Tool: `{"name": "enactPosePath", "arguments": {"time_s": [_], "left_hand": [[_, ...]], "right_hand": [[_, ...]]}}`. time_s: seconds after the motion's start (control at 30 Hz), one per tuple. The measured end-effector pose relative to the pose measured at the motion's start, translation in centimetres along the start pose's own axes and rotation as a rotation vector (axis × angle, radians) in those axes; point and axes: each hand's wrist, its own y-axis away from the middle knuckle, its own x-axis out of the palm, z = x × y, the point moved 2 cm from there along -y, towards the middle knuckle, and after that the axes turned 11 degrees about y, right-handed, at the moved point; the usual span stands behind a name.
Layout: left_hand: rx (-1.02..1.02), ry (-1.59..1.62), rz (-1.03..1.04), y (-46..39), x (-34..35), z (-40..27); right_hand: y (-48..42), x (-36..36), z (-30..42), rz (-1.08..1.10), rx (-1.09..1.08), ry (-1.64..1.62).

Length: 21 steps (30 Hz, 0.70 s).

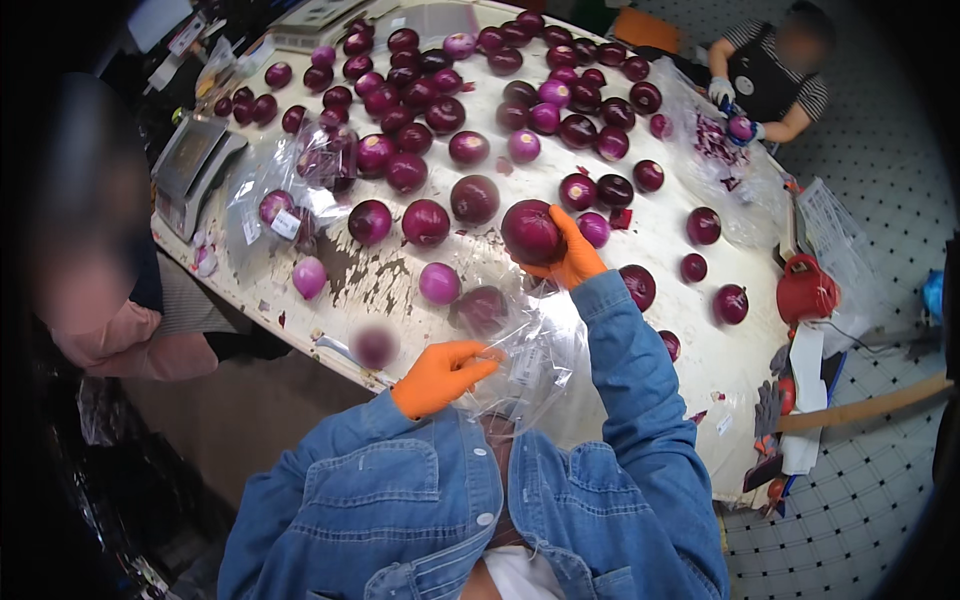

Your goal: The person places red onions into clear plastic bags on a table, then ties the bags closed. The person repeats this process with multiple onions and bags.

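Observation:
My right hand (576, 251), in an orange glove, grips a large red onion (533, 231) above the table. Lower and to the left, my left hand (448, 377), gloved alike, pinches the edge of a clear plastic bag (551, 345) that bears a printed label. The bag hangs open-looking between my hands, close to my denim jacket; whether anything lies inside is hard to tell. A red onion (482, 310) shows behind the film, and a paler peeled one (440, 283) lies to its left. Many more red onions (406, 172) spread over the far part of the table.
A weighing scale (193, 169) stands at the left edge, near bagged onions (277, 206). A knife (337, 351) lies by the near edge. A red mug (806, 289) stands right. A co-worker (776, 82) holds an onion at the far right; another person (97, 225) is at the left.

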Motion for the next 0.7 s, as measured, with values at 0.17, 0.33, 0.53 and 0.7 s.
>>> {"name": "enactPosePath", "arguments": {"time_s": [0.17,0.33,0.53,0.7], "left_hand": [[0.039,-0.046,-0.081,-0.5,1.2,-0.3],[0.193,-0.224,-0.107,-1.2,2.0,-0.2],[0.924,-0.467,-0.404,1.3,4.3,-4.7],[1.058,-0.759,-0.416,1.1,6.6,-7.9]], "right_hand": [[6.3,1.0,1.7,-0.047,-0.219,0.048],[12.9,3.0,0.6,0.061,-0.457,0.010],[15.0,5.7,-1.4,-0.024,-0.411,-0.121],[14.0,6.6,-4.8,0.014,-0.362,-0.297]]}}
